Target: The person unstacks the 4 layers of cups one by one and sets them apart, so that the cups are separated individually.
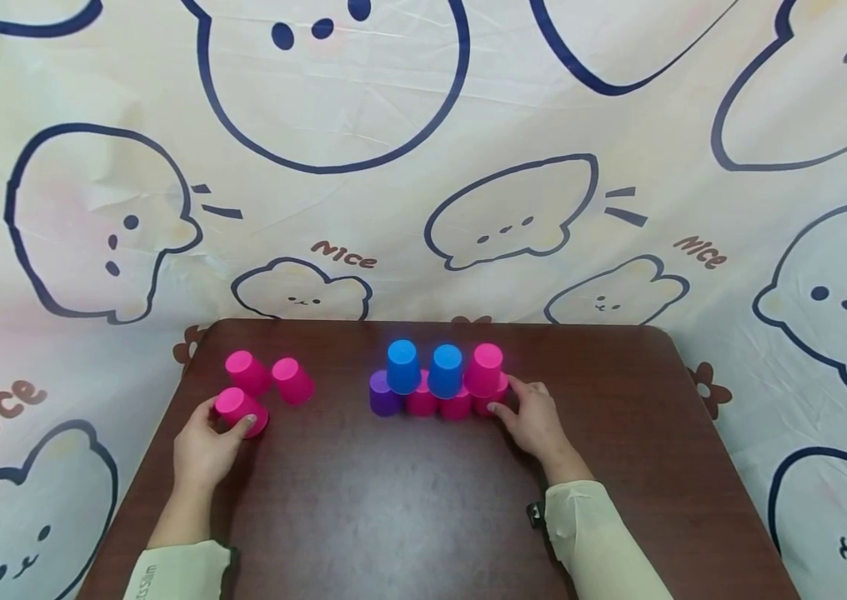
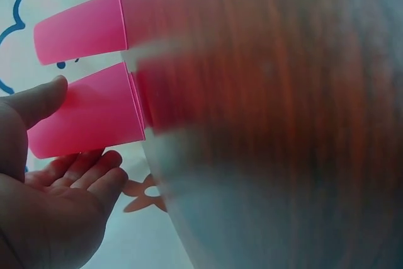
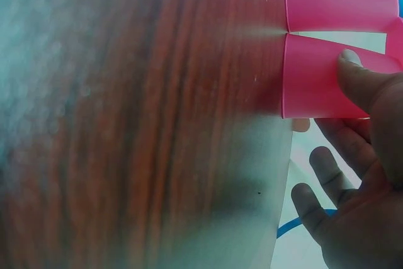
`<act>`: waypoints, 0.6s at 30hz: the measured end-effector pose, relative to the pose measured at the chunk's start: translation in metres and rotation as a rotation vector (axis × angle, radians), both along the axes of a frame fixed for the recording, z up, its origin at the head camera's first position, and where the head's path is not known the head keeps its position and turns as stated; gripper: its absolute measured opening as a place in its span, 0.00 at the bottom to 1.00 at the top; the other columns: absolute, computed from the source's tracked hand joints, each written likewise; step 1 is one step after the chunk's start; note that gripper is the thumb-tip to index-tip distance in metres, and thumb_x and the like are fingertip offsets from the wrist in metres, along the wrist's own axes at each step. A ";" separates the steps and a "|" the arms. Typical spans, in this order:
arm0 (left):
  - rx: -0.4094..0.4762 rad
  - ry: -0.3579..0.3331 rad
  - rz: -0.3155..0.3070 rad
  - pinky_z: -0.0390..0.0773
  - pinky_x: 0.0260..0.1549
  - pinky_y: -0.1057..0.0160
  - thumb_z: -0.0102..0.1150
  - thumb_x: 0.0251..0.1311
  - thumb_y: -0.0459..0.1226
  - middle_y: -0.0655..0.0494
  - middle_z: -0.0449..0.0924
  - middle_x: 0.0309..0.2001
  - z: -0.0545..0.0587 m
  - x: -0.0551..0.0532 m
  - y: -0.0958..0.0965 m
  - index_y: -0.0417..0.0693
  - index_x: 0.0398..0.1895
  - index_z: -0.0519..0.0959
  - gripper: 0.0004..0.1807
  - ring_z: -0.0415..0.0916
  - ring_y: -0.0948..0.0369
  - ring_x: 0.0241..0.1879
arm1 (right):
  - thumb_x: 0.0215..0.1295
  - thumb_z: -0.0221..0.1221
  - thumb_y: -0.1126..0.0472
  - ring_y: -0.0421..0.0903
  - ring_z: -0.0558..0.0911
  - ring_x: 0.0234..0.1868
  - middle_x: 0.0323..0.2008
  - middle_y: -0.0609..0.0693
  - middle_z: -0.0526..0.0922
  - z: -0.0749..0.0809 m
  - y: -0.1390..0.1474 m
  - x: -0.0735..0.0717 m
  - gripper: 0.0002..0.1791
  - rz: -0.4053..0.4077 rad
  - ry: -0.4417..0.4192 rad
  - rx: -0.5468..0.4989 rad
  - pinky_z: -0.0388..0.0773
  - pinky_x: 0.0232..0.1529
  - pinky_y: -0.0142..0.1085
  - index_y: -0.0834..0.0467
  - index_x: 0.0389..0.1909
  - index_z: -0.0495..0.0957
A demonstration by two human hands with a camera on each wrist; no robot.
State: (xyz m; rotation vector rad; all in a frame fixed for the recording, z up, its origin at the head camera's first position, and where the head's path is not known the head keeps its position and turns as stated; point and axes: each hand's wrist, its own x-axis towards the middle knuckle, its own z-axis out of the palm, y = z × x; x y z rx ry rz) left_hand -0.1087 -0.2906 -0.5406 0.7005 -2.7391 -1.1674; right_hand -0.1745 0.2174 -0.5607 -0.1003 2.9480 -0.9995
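In the head view, my left hand (image 1: 202,450) has thumb and fingers around an upside-down pink cup (image 1: 236,408) at the table's left. Two more pink cups (image 1: 293,381) stand behind it. My right hand (image 1: 536,421) holds the rightmost lower pink cup (image 3: 321,77) between thumb and fingers. That cup belongs to a two-level row: a purple cup (image 1: 384,395) and three pink cups below, two blue cups (image 1: 403,367) and a pink cup (image 1: 485,369) on top. The left wrist view shows the thumb against the left pink cup (image 2: 88,114).
The dark brown table (image 1: 386,500) stands against a cream cloth backdrop (image 1: 333,100) with cartoon outlines. Its back edge runs just behind the cups. A dark band (image 1: 535,515) is at the right sleeve (image 1: 596,525).
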 end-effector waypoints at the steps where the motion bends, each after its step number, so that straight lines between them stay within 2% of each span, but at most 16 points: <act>1: 0.002 -0.003 0.001 0.71 0.61 0.30 0.69 0.65 0.49 0.28 0.70 0.68 -0.001 0.000 0.000 0.34 0.75 0.62 0.44 0.68 0.31 0.65 | 0.67 0.69 0.46 0.54 0.72 0.60 0.62 0.54 0.81 0.000 0.000 0.000 0.38 0.001 0.001 0.000 0.77 0.60 0.57 0.51 0.74 0.70; 18: -0.004 -0.011 -0.012 0.69 0.62 0.29 0.69 0.66 0.47 0.27 0.69 0.68 -0.003 -0.001 0.000 0.33 0.75 0.62 0.43 0.67 0.31 0.66 | 0.67 0.69 0.45 0.55 0.72 0.61 0.61 0.54 0.80 0.003 0.000 0.001 0.39 -0.001 -0.021 -0.005 0.78 0.60 0.56 0.51 0.76 0.69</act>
